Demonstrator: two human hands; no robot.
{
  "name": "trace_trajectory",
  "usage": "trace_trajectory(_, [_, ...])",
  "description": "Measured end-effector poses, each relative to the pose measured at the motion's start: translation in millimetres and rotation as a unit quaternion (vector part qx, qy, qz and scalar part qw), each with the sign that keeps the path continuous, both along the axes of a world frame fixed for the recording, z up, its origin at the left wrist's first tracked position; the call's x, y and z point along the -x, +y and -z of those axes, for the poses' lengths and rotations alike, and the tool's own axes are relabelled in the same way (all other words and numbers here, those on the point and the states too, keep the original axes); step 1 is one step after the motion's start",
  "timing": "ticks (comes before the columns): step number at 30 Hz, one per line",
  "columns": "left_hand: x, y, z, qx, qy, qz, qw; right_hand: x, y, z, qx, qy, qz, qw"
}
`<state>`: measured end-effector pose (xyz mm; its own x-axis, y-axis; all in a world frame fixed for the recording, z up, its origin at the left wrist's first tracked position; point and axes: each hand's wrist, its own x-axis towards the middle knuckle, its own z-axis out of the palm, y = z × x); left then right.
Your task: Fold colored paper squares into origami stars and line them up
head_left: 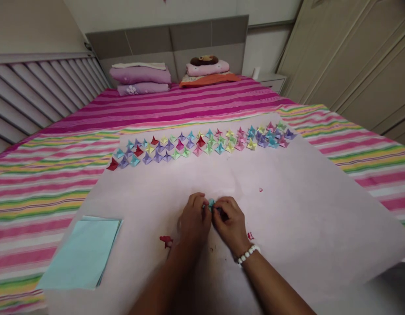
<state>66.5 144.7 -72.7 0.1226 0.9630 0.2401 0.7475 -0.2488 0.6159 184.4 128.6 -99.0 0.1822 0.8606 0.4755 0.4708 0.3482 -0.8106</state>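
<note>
Two hands meet near the middle of the pale board (297,214), the left hand (194,218) and the right hand (231,218) both with fingers closed, tips pinching a small blue folded paper (211,203) between them. Beyond them, open room reaches to the rows of folded paper pieces (200,141) along the board's far edge; more lies right of the right wrist, which wears a white bead bracelet (248,254). A stack of light-blue sheets (81,253) sits close along the left edge, slightly fanned. The board's right edge slants down to a near corner.

At the far right, a white bedside cabinet (271,82) carries a white cylinder (256,73); its drawer is closed (what it holds cannot be told). The panelled wardrobe (356,65) nearby is closed too.

The board bears red marks (166,240) and lies on a striped cover (373,179) over the bed. Folded bedding (141,74) is piled at far left before a grey headboard (202,37).
</note>
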Motion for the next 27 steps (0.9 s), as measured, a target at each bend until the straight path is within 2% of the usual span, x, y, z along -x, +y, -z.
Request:
trace_trajectory(6, [0.9, 2.5, -0.9, 0.015, 0.057, 0.041, 0.997, 0.1, -0.3, 1.8, 0.010, -0.004, -0.007, 1.000])
trace_trajectory(10, [0.9, 4.8, 1.3, -0.008, 0.091, 0.056, 0.994, 0.9, 0.8, 2.3, 0.001, -0.005, -0.008, 1.000])
trace_trajectory(27, [1.8, 13.8, 9.8, -0.029, 0.058, 0.049, 0.997, 4.2, 4.0, 6.9, 0.014, 0.027, -0.018, 0.999])
